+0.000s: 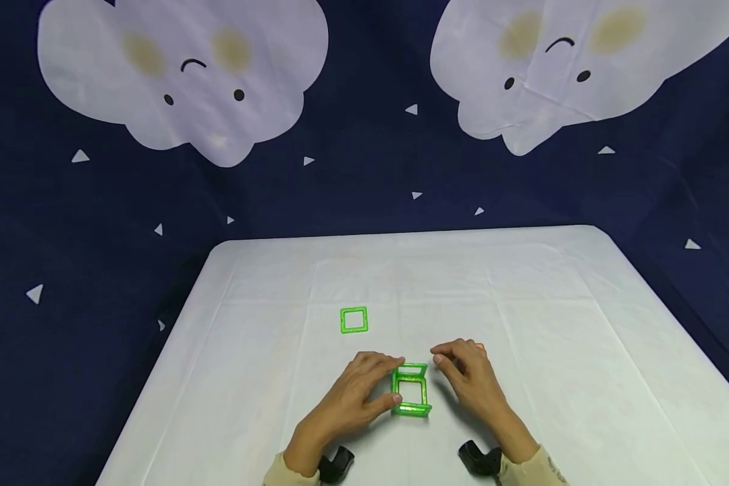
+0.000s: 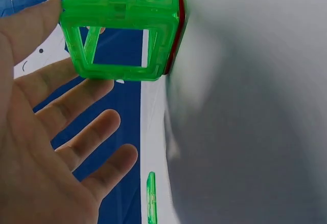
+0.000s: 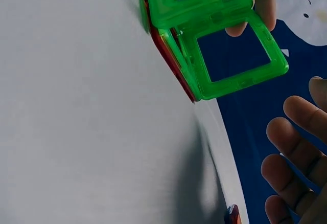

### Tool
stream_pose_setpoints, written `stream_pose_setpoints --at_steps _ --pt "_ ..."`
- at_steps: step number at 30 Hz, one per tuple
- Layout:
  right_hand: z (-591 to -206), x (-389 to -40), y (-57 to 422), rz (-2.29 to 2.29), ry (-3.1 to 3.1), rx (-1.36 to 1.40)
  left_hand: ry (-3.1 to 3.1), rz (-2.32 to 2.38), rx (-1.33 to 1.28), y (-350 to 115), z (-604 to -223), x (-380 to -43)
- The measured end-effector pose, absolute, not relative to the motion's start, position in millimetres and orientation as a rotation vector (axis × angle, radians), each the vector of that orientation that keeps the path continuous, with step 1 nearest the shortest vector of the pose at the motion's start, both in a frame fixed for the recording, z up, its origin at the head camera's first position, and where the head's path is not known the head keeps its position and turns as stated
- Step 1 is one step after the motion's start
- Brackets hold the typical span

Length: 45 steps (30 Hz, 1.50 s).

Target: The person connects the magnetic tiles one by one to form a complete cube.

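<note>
A part-built box of green magnetic tiles, square see-through frames, stands on the white table between the hands. Along its underside the left wrist view shows a red edge. My left hand holds the box from its left side, thumb at the near corner and index finger at the far one; the other fingers spread loose. My right hand hovers to the right of the box, fingers bent loosely and apart from it, with nothing between them in the right wrist view. The box's right side has no upright tile.
A single green square tile lies flat farther back, left of the box. A small orange-red piece shows just behind the right hand. Black wrist mounts sit under both wrists. Beyond the table's far edge hangs a dark blue cloud-patterned cloth.
</note>
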State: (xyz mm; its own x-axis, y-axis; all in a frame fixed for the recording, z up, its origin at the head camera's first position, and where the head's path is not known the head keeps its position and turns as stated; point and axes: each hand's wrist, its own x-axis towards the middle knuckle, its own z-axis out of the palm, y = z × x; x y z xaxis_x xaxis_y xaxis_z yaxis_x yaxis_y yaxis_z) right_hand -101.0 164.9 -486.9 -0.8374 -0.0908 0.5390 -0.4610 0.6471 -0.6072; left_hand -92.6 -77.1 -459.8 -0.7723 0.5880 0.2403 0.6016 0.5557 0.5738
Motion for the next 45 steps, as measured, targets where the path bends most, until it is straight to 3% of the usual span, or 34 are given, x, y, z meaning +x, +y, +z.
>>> stream_pose_setpoints --at_steps 20,45 --pt "-447 -171 172 1.086 -2.633 0.558 -2.643 -0.884 -0.901 -55 -464 -83" --pt "-444 -239 146 0.961 -2.915 0.863 -2.629 -0.874 -0.868 -35 -466 -75"
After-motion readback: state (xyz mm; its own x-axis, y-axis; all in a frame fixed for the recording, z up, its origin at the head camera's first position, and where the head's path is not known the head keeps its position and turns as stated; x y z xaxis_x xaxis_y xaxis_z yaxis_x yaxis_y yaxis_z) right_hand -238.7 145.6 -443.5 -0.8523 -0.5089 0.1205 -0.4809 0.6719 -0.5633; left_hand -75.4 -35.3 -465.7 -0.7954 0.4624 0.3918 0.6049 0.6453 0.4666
